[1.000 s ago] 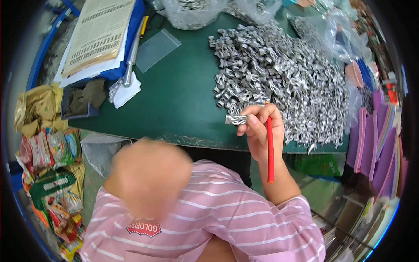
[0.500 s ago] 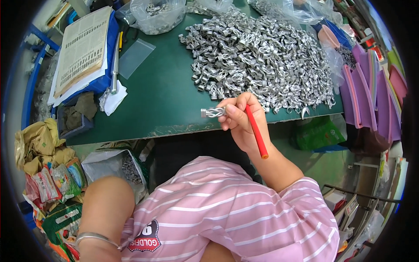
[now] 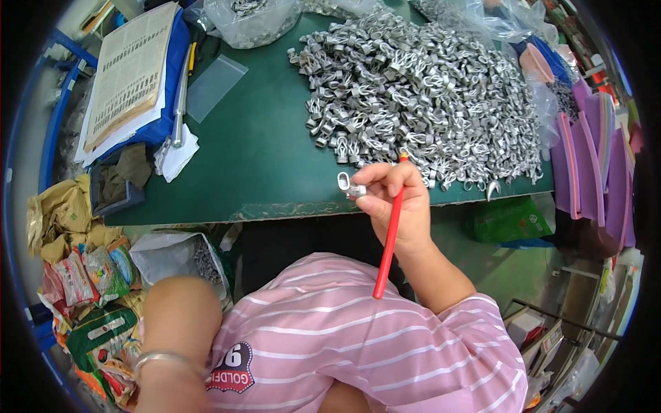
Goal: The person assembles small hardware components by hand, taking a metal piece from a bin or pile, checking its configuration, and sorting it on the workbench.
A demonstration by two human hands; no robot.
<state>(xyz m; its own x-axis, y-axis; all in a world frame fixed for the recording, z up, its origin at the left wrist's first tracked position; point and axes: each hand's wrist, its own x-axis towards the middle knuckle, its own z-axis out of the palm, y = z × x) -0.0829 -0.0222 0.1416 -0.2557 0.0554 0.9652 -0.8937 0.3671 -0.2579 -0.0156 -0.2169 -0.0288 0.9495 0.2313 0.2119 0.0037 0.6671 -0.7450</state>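
Nearest me, the left arm [image 3: 182, 313] rises from the lower edge with a metal bracelet [image 3: 162, 358] on it. Past the bracelet, the left hand [image 3: 172, 394] is a blur cut by the frame; I cannot tell its grip or contents.

The right hand [image 3: 414, 206] is held up by the desk's near edge. I record its thumb and fingertips closed in a pinch on one small metal piece [image 3: 355, 191], with an oval end turned into view. The same hand carries a red stick [image 3: 388, 258], slanting across the fingers, its upper tip above them and its lower end over the striped shirt [image 3: 310, 316].

I judge the step in hand to be holding up a single piece. In my assessment, the next move calls for a firm pinch, and for the stick to stay clear of the piece.

Beyond lies the green desk [image 3: 265, 155], with a broad pile of similar pieces [image 3: 420, 103] on its right half. A metal rod [image 3: 180, 103] and a flat clear bag [image 3: 217, 86] lie beside a blue folder [image 3: 177, 65]. Farthest back, I note a filled plastic bag [image 3: 255, 27].
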